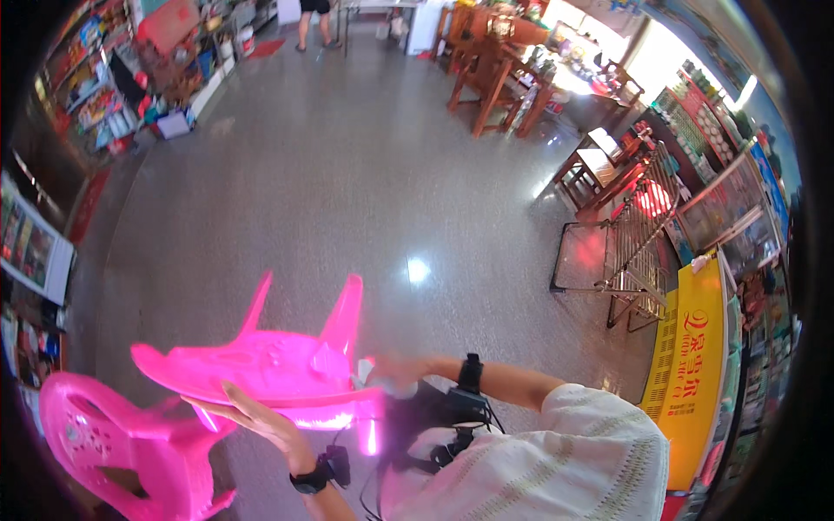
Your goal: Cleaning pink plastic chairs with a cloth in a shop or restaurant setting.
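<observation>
A bright pink plastic chair (260, 365) is held tipped in front of me, two of its legs pointing up and away. My left hand (260, 417) grips its near rim, thumb and fingers spread along the edge. At the chair's right side, my right hand (401, 371) is blurred. It holds a pale, crumpled thing (365, 372), apparently a cloth, against or close to the pink plastic. Black straps with small devices circle both my wrists. A second pink plastic chair (98, 433), with a pierced backrest, stands at the lower left, partly behind the held one.
A folding metal rack (629, 260) stands on the right, beside a yellow printed panel (690, 378). Wooden chairs (485, 84) surround a cluttered table at the back right. Loaded shelves (98, 98) line the far left. A person's legs (314, 29) show at the far end of the grey floor (280, 176).
</observation>
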Available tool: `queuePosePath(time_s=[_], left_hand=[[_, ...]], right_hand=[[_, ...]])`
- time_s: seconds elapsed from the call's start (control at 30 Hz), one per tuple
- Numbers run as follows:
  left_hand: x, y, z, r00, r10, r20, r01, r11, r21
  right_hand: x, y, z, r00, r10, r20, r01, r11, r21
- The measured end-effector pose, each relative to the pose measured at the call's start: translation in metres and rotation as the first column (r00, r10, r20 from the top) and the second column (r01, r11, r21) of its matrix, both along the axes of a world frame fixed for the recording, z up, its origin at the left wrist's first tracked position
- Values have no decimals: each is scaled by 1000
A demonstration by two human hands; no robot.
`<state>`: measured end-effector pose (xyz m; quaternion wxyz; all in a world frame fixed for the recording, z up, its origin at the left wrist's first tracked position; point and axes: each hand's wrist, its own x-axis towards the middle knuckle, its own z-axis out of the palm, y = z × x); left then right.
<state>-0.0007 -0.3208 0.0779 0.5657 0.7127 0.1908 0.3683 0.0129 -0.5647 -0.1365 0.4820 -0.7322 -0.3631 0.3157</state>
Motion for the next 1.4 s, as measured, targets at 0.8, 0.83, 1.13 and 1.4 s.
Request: queuePosePath(time_s=[0.8,0.83,1.13,1.4], left_hand=[[-164,79,-28,846,409,-342,-140,789,598],[-162,78,-28,845,406,-347,-155,809,567],[-141,53,-5,834,406,-372,-317,906,279],[-123,33,23,745,465,-478,-519,855,23]], right_hand=[[-38,81,13,761,552,-339,-571,819,53],[-32,83,39,761,542,-356,-536,835,125],[-30,132,135,983,67,168,-143,856,496],[27,143,6,966,-63,250,26,988,150]])
